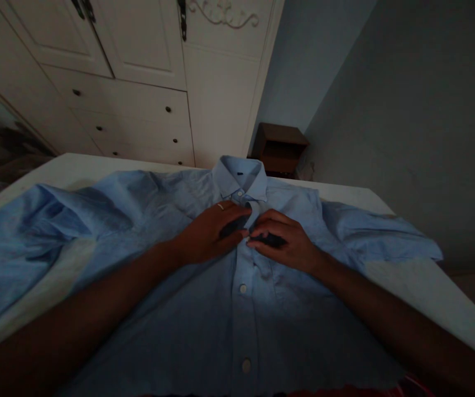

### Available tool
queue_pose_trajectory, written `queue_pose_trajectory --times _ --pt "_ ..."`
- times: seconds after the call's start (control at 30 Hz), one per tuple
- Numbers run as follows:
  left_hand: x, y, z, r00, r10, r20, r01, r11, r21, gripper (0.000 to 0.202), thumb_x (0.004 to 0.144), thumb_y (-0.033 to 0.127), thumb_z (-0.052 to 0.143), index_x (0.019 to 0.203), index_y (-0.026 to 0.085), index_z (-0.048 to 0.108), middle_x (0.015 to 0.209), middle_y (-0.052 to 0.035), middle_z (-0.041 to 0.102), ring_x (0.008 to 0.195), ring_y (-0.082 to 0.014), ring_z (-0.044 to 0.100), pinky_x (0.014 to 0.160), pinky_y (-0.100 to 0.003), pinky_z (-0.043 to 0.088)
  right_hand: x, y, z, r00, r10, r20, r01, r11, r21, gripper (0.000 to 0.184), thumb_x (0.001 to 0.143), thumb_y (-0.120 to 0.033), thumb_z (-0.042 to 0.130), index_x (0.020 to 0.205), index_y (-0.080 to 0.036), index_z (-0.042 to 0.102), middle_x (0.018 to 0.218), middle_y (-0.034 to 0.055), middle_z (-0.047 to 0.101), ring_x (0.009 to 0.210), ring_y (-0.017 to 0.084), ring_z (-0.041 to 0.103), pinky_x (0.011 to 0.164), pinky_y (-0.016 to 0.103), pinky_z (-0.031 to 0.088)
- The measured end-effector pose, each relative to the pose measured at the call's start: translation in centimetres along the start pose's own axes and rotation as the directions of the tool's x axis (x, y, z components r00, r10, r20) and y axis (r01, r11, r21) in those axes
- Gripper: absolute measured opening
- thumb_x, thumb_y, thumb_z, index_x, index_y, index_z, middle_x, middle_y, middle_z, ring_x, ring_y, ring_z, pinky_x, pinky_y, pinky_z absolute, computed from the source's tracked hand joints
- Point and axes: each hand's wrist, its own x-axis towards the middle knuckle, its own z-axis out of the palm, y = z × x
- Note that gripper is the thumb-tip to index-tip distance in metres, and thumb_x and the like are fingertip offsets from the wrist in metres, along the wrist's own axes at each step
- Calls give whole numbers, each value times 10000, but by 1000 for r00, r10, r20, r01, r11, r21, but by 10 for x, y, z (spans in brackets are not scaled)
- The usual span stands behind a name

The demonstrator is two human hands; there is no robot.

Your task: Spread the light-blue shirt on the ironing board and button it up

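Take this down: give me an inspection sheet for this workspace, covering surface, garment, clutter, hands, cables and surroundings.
Surface: white, flat-topped table, partly covered.
Garment: light-blue, collared fabric shirt, spread front up, collar at the far side; round white buttons down its front.
Clutter: red material, barely in view at the bottom edge.
Left hand: fingertips at the shirt front; grip unclear.
Right hand: thumb and index finger pinching the shirt front.
Cables: nothing seen.
Surroundings: white panelled cabinet, brown box-shaped stand, plain grey wall.
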Motion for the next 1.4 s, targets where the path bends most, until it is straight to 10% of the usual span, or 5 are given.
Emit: queue_pose_trajectory --times 0.43,0.9,1.03,1.23,1.4 --pt "-6 -12 5 995 -78 66 53 947 315 754 924 446 494 1524 147 149 1523 -198 283 1410 -301 265 1087 -492 314 -1 12 -5 981 61 182 -69 997 36 228 843 -327 686 994 -166 629 946 53 564 863 134 557 790 289 496" --pt "-35 -9 -29 963 -267 40 175 730 661 567 985 451 312 1432 108 380 1508 -209 326 1418 -326 264 1121 -503 237 -45 -6 -40 938 334 94 -215 771 -599 434 910 -451 537 1204 -133 568 1206 169 578 1119 307 547 947 498 460" --pt "-53 -13 -67 928 -362 -94 327 662 675 447 951 386 387 1200 58 560 1282 -246 538 1186 -369 509 963 -483 404 -70 -7 -78 858 501 -112 -418 556 -719 401 893 -465 533 1067 -111 600 1047 170 613 997 308 577 882 457 470" --pt "-81 -39 -102 936 -300 -185 345 669 658 330 848 442 571 842 115 610 798 -70 573 766 -189 498 728 -310 413 -80 -17 -110 554 830 -62 -650 384 -656 346 853 -499 545 836 -158 602 807 85 656 716 209 606 619 298 408" --pt "-84 -52 -106 904 -382 -191 407 638 653 291 856 409 540 728 149 579 732 -41 530 639 -141 449 609 -259 342 -76 -14 -105 604 797 4 -585 447 -677 266 867 -350 491 784 -167 665 782 70 681 745 199 622 647 280 383"
